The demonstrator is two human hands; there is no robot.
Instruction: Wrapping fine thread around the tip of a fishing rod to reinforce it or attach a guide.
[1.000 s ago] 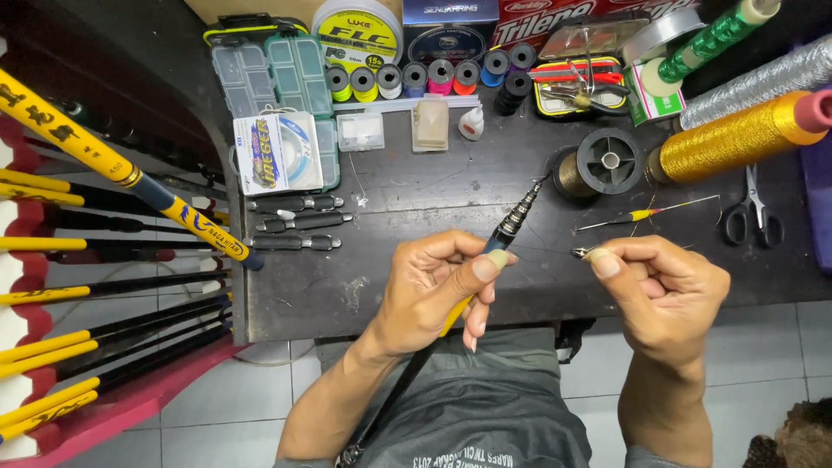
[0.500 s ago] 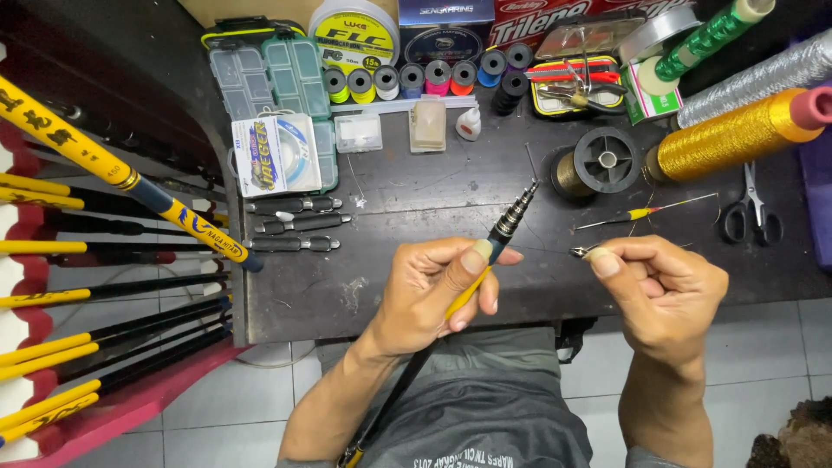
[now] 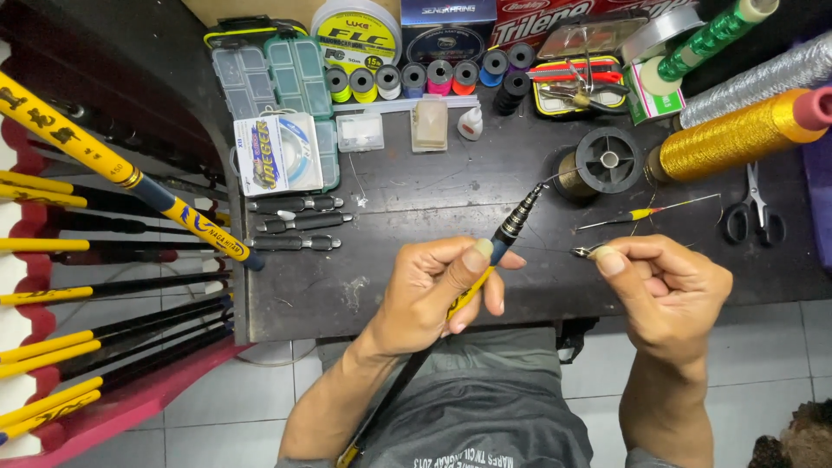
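My left hand grips a slim black and yellow fishing rod near its tip, which points up and right over the dark table. The rod's butt runs down over my lap. My right hand pinches a small metal piece between thumb and forefinger, a little right of the rod tip. A thin line runs from it toward the rod and up toward a black spool.
Several rods lie in a red rack at the left. On the table are clear tackle boxes, a row of thread spools, a gold thread cone, scissors, a thin float and three black tools.
Both hands have stayed almost still. The rod tip has shifted slightly and my right hand's pinch on the metal piece has adjusted a little.
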